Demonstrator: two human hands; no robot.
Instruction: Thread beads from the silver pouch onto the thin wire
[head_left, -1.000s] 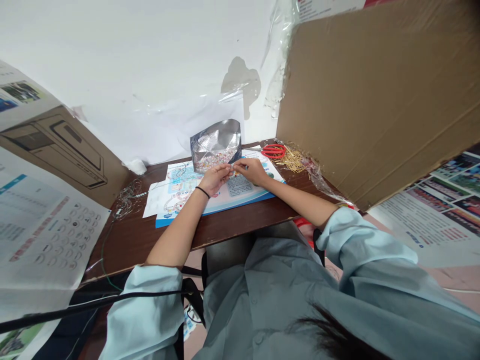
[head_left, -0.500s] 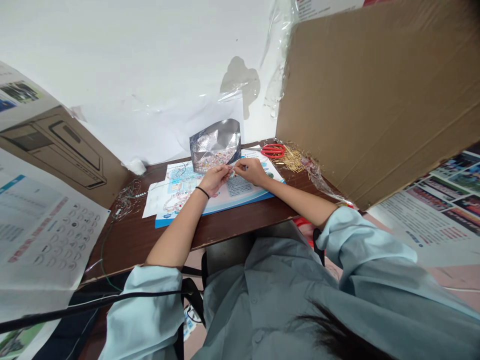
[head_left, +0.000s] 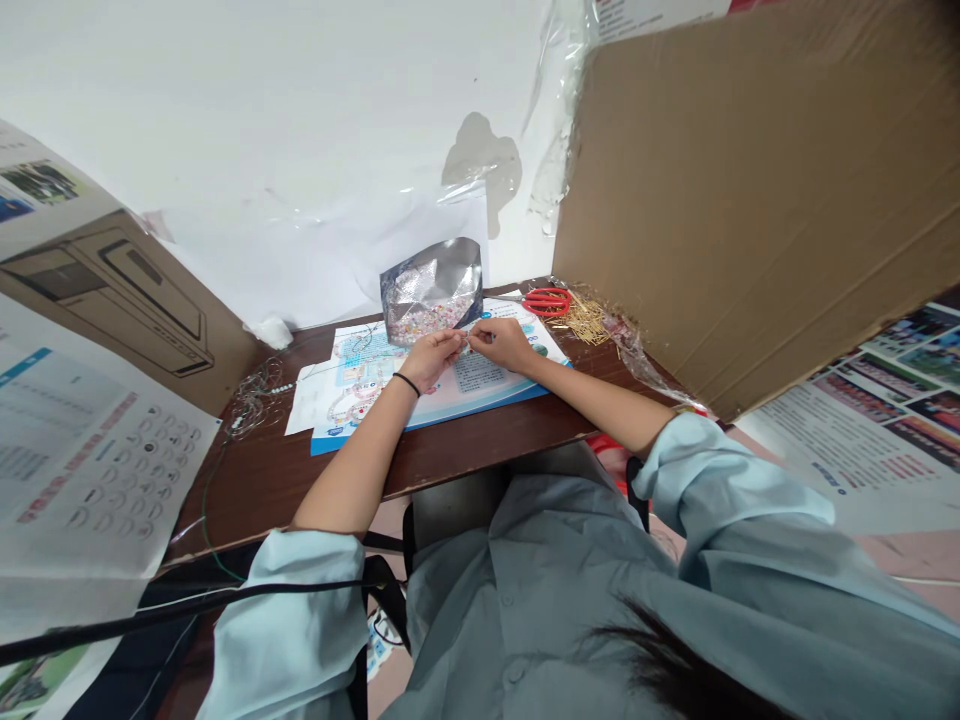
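Observation:
My left hand and my right hand meet fingertip to fingertip over the printed sheets. Both are closed in a pinch. Whatever sits between the fingers is too small to make out. Just behind them an open silver-lined pouch leans against the wall, with many small pale and coloured beads inside. A loop of strung beads appears on the sheets left of my left hand; I cannot tell whether it is real or printed.
Red-handled scissors lie right of the pouch, beside a heap of thin gold-coloured pins. Tangled clear thread rests on the desk's left side. Cardboard panels stand at both sides, and a white wall closes the back.
My right fingertips have shifted very slightly against the left ones. Both hands keep their pinch, and everything else stays in place.

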